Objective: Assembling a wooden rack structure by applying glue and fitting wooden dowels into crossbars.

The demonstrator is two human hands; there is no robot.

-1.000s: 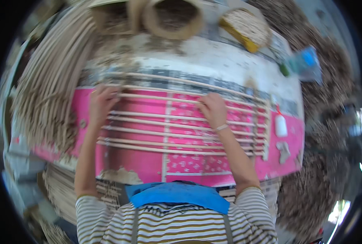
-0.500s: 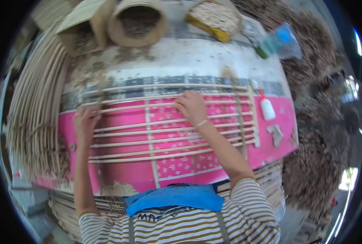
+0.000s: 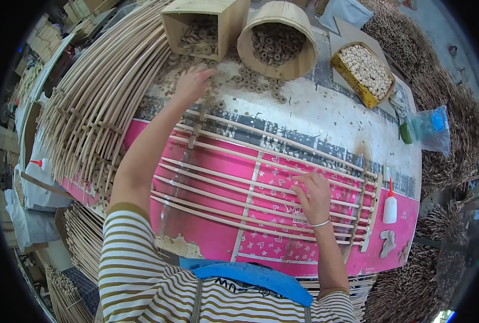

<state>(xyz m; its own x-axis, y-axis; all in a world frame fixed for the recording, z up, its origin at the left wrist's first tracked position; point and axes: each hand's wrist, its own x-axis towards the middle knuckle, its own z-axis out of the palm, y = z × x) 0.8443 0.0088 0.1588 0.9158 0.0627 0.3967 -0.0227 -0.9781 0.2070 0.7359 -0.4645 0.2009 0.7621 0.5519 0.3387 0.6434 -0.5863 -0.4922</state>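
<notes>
Person in striped shirt leans over a work table with pink patterned cover. Left hand is stretched far forward to the scattered small wooden rings lying on the white part of the table, just in front of the square wooden box and the round wooden tub, both holding the same rings. Fingers curl down onto the loose rings, palm down; cannot tell if any ring is actually pinched. Right hand sits nearer the body, on the rattan rod frame laid across the pink cover, fingers bent and fingertips pressing on one of the long rods, not wrapped around it. Frame is a row of parallel rods running left to right, with cross sticks at the right end and a short one near the left end. So frame is under the right hand, and the left forearm crosses above its left part. White glue bottle with red tip stands just right of the frame. Yellow tray of pale beads far right. Bundle of bent rattan rods piled at left of table.
</notes>
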